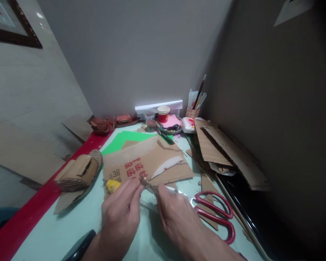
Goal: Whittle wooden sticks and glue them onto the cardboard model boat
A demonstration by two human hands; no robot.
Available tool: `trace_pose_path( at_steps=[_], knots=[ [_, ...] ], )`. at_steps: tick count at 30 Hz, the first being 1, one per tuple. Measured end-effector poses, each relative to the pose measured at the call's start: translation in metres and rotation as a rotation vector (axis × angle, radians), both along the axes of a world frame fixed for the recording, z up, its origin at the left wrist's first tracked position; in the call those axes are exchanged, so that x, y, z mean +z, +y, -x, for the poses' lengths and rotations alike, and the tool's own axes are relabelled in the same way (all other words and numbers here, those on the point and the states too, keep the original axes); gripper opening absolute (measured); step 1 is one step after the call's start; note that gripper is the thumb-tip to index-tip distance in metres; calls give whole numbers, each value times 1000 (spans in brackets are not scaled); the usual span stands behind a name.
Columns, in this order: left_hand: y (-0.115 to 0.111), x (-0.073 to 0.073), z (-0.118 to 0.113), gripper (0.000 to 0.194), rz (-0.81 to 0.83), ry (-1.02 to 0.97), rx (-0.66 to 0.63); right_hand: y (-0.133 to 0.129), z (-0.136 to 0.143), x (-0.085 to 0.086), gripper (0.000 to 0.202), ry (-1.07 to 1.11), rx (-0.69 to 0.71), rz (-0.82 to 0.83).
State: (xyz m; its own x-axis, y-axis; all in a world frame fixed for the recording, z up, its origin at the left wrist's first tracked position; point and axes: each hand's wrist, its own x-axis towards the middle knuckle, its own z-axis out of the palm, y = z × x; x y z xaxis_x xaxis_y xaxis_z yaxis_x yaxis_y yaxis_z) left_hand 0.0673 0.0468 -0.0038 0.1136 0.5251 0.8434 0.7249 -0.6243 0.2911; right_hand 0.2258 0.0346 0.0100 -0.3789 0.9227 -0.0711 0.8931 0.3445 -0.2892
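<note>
My left hand [122, 214] is closed in a pinch, with a small brown scrap [143, 179] at its fingertips, probably cardboard. My right hand [176, 214] grips a slim, greyish metal tool [151, 187], whose tip meets the scrap; its exact kind is unclear. Beneath and beyond both hands lies a cardboard sheet [149, 159] with red printed characters and a white torn patch. Scissors with red handles [214, 212] rest to the right, their blades partly hidden by my right hand. A yellow object [112, 185] shows beside my left knuckles.
On the left sits a cardboard model [80, 172] on a curved base. Stacked cardboard pieces [228, 156] lean at the right, over a black glossy panel [255, 214]. Behind are green paper [125, 139], a red paper cup [163, 115] on a tray and a pen holder [192, 113].
</note>
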Motion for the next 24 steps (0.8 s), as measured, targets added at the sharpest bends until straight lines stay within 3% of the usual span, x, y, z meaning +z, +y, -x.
trace_pose_path(
  at_steps=[4, 12, 19, 24],
  knots=[
    [-1, 4, 0, 12, 54, -22, -12, 0, 1, 2, 26, -5, 1, -26],
    [-3, 14, 2, 10, 417, -258, -14, 3, -2, 4, 33, -27, 37, -58],
    [-6, 11, 2, 8, 386, -364, -7, -1, -3, 5, 35, -4, 39, -31],
    [-2, 12, 1, 11, 281, -192, 43, -2, -3, 2, 35, 13, 23, -4]
  ],
)
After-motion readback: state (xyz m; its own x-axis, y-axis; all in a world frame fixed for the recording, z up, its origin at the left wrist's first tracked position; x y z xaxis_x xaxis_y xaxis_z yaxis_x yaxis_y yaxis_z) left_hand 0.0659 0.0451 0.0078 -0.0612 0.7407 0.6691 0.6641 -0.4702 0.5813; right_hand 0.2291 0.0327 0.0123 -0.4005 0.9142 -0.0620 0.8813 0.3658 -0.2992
